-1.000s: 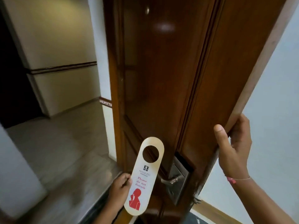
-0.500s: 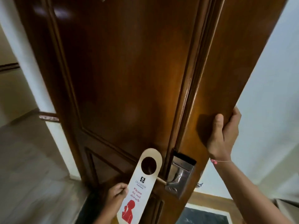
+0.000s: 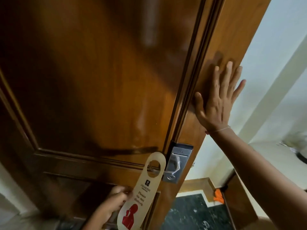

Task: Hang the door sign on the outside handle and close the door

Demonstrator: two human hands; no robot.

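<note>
The thin, light, bendable door sign [image 3: 141,191], its hole threaded over the outside handle [image 3: 157,170], is pinched at its lower edge by the left hand [image 3: 114,200], best kept there, while the right hand [image 3: 217,100] is pressed flat, fingers spread, on the heavy door [image 3: 99,80].

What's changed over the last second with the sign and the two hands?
The door sign has been brought to the handle; its hole now sits over the lever's tip. The right hand let go of the door's edge and now lies flat and open on its face. The left hand still holds the sign's lower half, and the door is still open.
</note>
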